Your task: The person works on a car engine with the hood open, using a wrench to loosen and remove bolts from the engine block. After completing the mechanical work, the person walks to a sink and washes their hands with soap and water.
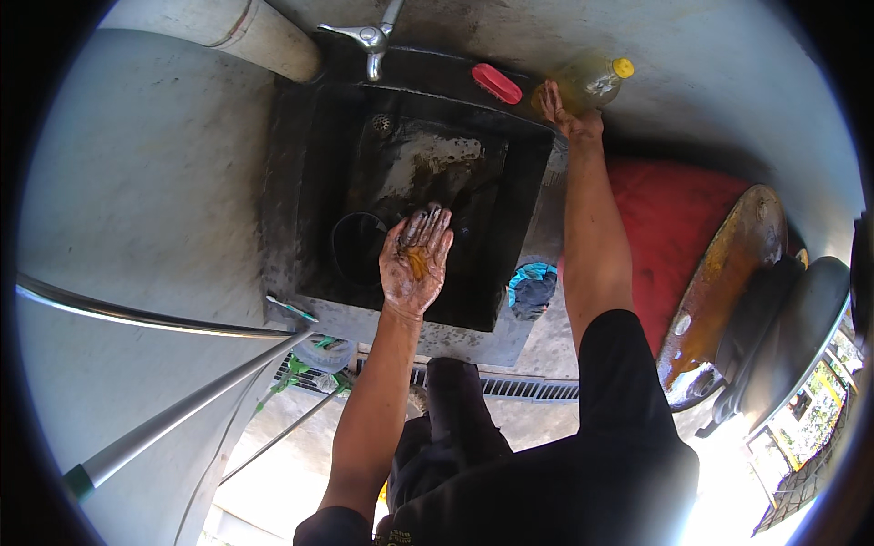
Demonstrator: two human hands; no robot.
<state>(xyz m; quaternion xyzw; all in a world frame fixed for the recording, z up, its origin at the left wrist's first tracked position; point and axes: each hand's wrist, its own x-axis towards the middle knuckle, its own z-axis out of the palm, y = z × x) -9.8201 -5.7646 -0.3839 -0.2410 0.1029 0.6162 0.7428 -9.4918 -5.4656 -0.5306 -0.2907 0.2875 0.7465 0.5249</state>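
My left hand (415,266) is held palm up over the sink (300,227), its fingers stretched out. Dark grime covers its skin, and a small pool of yellow-orange liquid (416,264) lies in the palm. At the sink's back right corner, my right hand (571,116) is around the lower part of a clear plastic bottle (587,80) with a yellow cap. The bottle contains a yellowish liquid; part of its body is hidden by my fingers. To the left of that hand, a red scrub brush (496,83) rests on the back ledge.
A metal tap (369,38) stands behind the dark basin, where a black round container (357,247) sits. On the front ledge are a blue-and-black cloth (533,289) and a toothbrush (292,308). A red drum (669,227) stands at right; a metal pole (191,409) slants at left.
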